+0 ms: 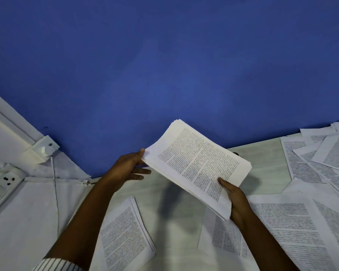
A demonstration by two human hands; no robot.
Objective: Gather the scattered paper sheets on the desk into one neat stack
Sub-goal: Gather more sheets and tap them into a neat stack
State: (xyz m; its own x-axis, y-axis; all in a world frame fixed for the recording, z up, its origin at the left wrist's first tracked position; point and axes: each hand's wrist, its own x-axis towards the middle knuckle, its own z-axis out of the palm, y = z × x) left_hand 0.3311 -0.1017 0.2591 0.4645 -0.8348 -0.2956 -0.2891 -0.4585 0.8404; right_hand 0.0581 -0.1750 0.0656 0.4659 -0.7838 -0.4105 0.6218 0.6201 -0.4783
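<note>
A thick bundle of printed paper sheets (196, 165) is held up above the pale desk (176, 222), tilted toward the blue wall. My left hand (128, 168) touches its left corner with thumb and fingertips. My right hand (236, 200) grips its lower right edge, thumb on top. A small stack of printed sheets (123, 237) lies on the desk below my left arm. Several loose printed sheets (294, 222) lie overlapping on the desk to the right, and more scattered sheets (321, 157) pile up at the far right.
A blue wall (164, 65) rises right behind the desk. At the left stand a white side panel with a power strip (6, 184), a white bracket (43, 150) and a thin cable (56, 192) hanging down.
</note>
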